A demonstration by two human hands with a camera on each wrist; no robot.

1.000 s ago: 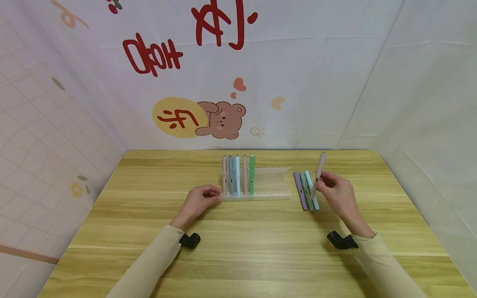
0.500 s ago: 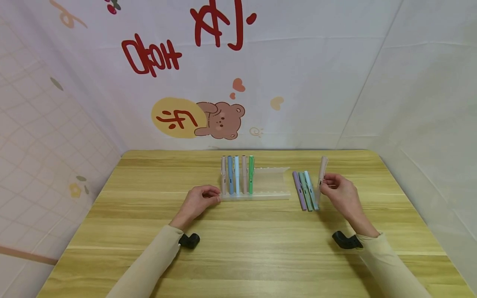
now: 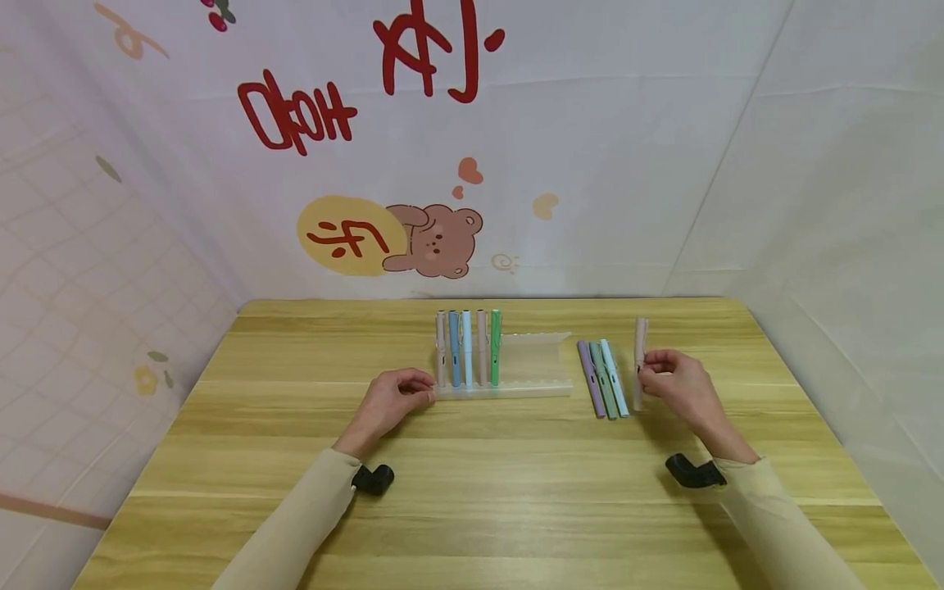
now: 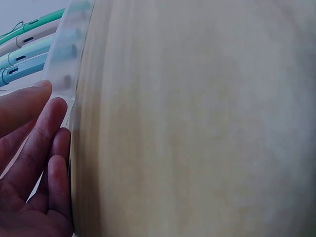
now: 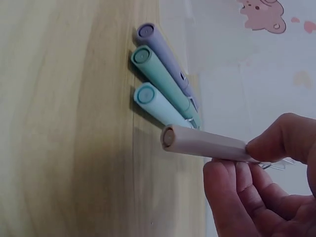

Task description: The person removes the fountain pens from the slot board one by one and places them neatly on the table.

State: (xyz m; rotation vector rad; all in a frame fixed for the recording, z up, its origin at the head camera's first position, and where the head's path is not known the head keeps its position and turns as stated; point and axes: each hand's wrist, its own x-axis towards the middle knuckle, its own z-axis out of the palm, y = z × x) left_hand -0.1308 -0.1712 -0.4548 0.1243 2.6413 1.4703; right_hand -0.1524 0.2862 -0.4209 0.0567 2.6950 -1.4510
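Pinching beige pen (image 3: 641, 340) near mid-length in right grip (image 3: 682, 389), closed on it. Held with long axis near upright, clip end up, right of rack (image 3: 524, 392), beyond three flat pens (image 3: 603, 380). Touching rack's left end with left grip (image 3: 398, 399), half curled; cannot tell if pinching.

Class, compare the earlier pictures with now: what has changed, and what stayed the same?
The right hand, pinching the beige pen throughout, moved rightward; the pen no longer overlaps the three lying pens in the head view and went from tilted to nearly upright. The left hand, the holder and all other pens stayed put.
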